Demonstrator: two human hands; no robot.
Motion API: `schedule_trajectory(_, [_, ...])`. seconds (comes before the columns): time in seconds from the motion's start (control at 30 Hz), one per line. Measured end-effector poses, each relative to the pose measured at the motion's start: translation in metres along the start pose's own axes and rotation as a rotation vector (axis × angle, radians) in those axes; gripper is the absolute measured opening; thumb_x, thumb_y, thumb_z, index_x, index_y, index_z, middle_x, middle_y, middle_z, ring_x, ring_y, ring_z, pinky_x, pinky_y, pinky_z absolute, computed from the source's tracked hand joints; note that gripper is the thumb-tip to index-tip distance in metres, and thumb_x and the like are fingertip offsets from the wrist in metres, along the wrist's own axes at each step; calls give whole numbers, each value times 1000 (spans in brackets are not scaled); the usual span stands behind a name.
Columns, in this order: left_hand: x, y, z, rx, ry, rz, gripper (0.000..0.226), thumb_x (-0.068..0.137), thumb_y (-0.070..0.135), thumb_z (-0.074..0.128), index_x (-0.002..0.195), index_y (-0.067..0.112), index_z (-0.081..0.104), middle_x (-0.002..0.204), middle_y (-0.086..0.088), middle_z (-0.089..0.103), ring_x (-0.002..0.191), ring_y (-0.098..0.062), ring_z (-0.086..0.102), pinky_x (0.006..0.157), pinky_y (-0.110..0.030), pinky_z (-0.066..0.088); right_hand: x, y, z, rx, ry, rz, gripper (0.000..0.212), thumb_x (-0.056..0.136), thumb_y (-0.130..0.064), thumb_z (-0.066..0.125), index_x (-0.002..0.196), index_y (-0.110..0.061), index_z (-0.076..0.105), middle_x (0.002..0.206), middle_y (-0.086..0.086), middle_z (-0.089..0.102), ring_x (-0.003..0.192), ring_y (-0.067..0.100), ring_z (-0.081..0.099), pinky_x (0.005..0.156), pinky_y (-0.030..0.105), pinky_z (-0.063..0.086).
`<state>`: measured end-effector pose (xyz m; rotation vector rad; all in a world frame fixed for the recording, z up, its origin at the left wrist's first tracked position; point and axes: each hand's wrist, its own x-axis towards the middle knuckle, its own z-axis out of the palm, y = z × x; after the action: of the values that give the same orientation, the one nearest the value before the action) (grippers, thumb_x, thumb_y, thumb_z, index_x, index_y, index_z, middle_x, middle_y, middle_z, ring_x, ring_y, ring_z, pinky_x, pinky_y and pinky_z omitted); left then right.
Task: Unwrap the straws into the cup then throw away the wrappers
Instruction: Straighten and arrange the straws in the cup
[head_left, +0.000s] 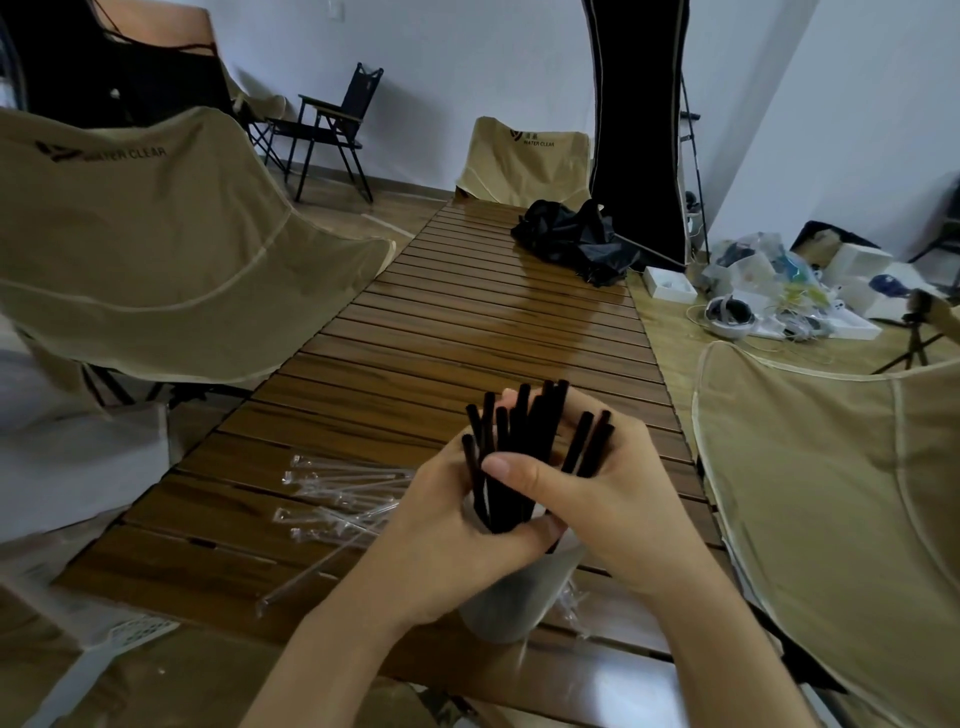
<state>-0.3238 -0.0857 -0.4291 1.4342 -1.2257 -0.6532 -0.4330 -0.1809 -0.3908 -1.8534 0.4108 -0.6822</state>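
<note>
A bundle of several black straws (524, 447) stands upright in a grey-white cup (519, 597) near the front of the slatted wooden table (467, 322). My left hand (441, 530) wraps round the cup's top and the lower part of the straws. My right hand (608, 493) curls round the bundle from the right, thumb across its front. Several clear empty wrappers (337, 499) lie spread on the table left of the cup. A few more wrappers (571, 603) show just right of the cup's base.
Tan folding chairs stand at the left (156, 234), the right (857, 493) and the table's far end (524, 156). A crumpled black bag (576, 239) lies on the far part of the table. Boxes and clutter (779, 291) cover the floor at right.
</note>
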Motion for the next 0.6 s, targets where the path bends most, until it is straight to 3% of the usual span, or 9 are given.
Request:
schedule_trajectory(0.13, [5,-3,-3,3,96,94,46,77,22,79,118,36,64,113,21,68,112,3,59,88,-12,49,1,3,-4,5,-17,-21,24,79,-17,73,103,-14,69,94,-1,73,94,12,69,76,28,56])
schedule_trajectory(0.27, [4,-5,-7,-18,224,91,32,72,46,72,104,41,71,105,21,71,108,2,63,91,-27,53,3,12,-13,-21,-18,-42,26,79,-20,72,105,-14,70,106,-1,71,105,15,66,86,34,54])
schedule_trajectory(0.4, [4,-5,-11,-41,235,26,28,74,45,70,97,31,75,98,15,74,102,-2,66,93,-38,53,0,13,-27,-11,-91,16,33,84,-24,69,116,-21,64,109,-4,70,104,13,66,83,28,54])
schedule_trajectory(0.5, [4,-3,-9,-37,232,22,22,80,43,66,97,33,75,100,16,73,106,-1,63,96,-38,50,-4,15,-38,-84,-143,70,39,82,-29,64,122,-31,61,115,-10,67,109,7,62,88,29,50])
schedule_trajectory(0.6, [4,-2,-7,-46,222,25,9,89,33,64,93,37,72,104,16,71,108,-1,61,97,-34,47,-8,13,-46,-123,-171,89,48,79,-20,60,124,-36,58,123,-17,62,121,0,52,98,29,42])
